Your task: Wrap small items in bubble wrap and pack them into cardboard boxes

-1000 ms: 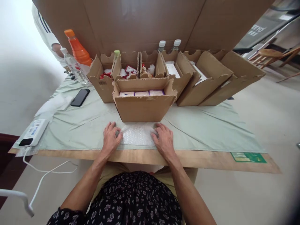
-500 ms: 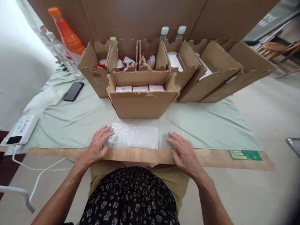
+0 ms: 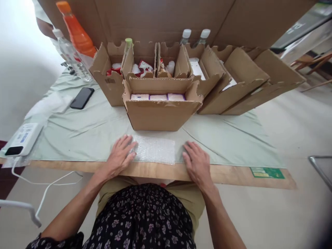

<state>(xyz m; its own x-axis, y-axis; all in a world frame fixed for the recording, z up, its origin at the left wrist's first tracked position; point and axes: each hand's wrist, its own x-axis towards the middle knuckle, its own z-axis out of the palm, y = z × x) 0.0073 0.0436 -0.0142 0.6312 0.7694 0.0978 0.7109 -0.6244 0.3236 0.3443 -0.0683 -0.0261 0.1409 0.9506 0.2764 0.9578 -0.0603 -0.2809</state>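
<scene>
A flat sheet of bubble wrap point(image 3: 155, 149) lies on the green cloth near the table's front edge. My left hand point(image 3: 119, 156) rests flat on its left end, fingers spread. Just right of the sheet, my right hand point(image 3: 196, 163) lies flat on the cloth, fingers stretched out, touching or almost touching the sheet's right edge. Neither hand holds anything. Directly behind the sheet stands an open cardboard box point(image 3: 162, 116) with three white and purple packets point(image 3: 158, 97) in a row.
Several open cardboard boxes point(image 3: 220, 79) with small goods line the back under a big cardboard panel. An orange bottle point(image 3: 77, 34), clear bottles point(image 3: 67, 55), a black phone point(image 3: 82, 98) and a white power bank point(image 3: 22, 138) with cable are at left. A green sticker point(image 3: 267, 172) sits front right.
A second ago both hands pressed on the sheet's ends. They drew apart and back, then came in again; the left now lies on the sheet, the right beside it.
</scene>
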